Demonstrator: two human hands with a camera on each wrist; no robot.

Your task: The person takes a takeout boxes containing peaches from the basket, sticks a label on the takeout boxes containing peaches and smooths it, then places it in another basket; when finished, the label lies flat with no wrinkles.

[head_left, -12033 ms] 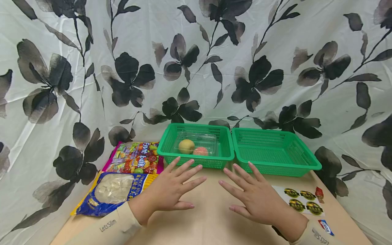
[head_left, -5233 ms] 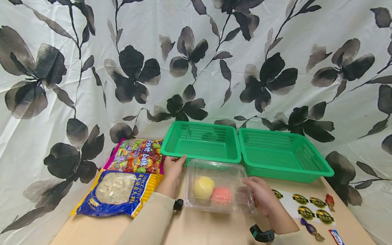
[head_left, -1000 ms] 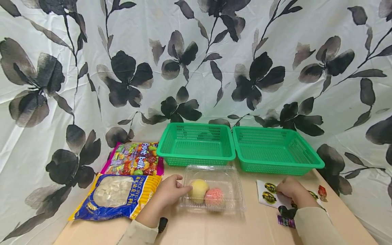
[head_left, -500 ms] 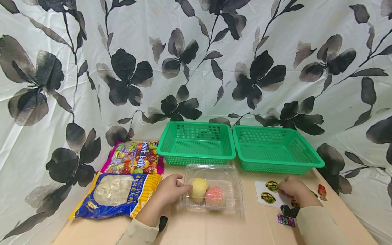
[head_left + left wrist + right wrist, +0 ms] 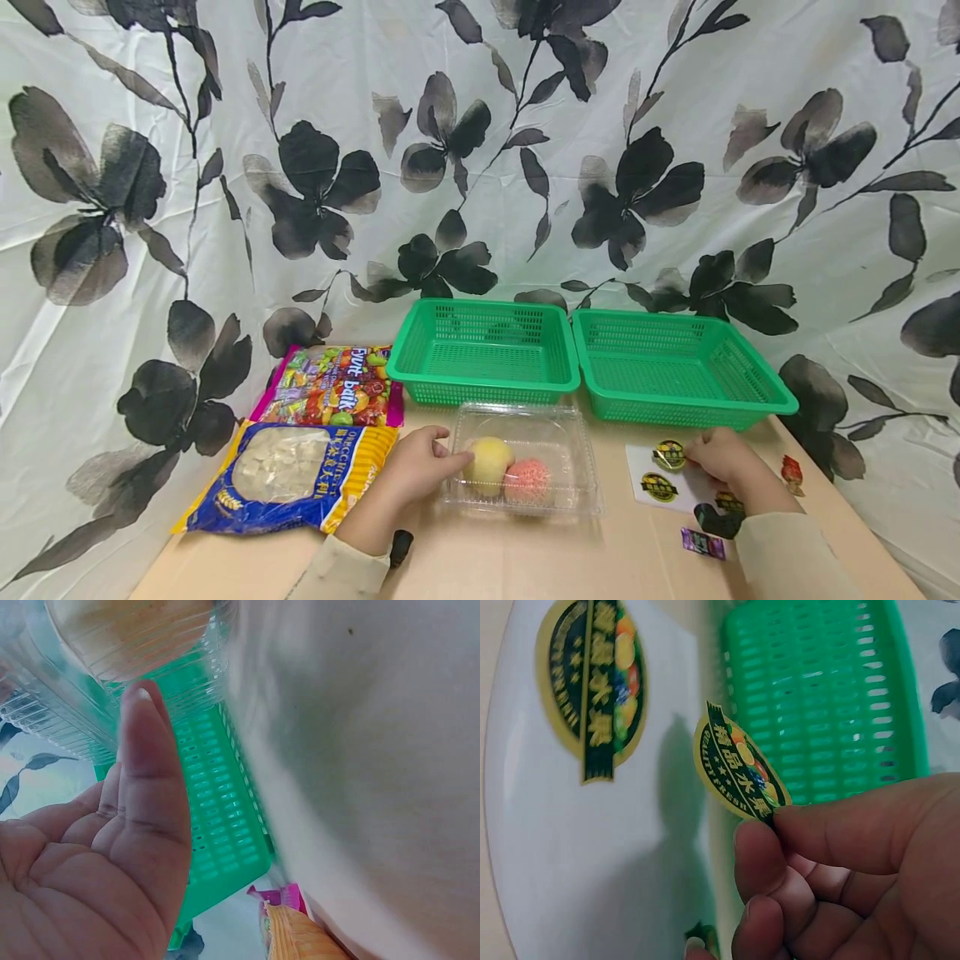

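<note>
Left hand [image 5: 420, 467]: rests on the counter [image 5: 525, 558], straight fingers touching the left wall of the clear box [image 5: 570, 492]; grips nothing.
Right hand [image 5: 716, 458]: thumb and forefinger pinch one peeled sticker [image 5: 739, 769] above the sticker sheet [image 5: 651, 500].
Counts: two green baskets [image 5: 480, 383], two fruits [image 5: 487, 465] in the box, two snack bags [image 5: 285, 475].
Hidden: the right hand covers part of the sheet, so its stickers can't be counted.
</note>
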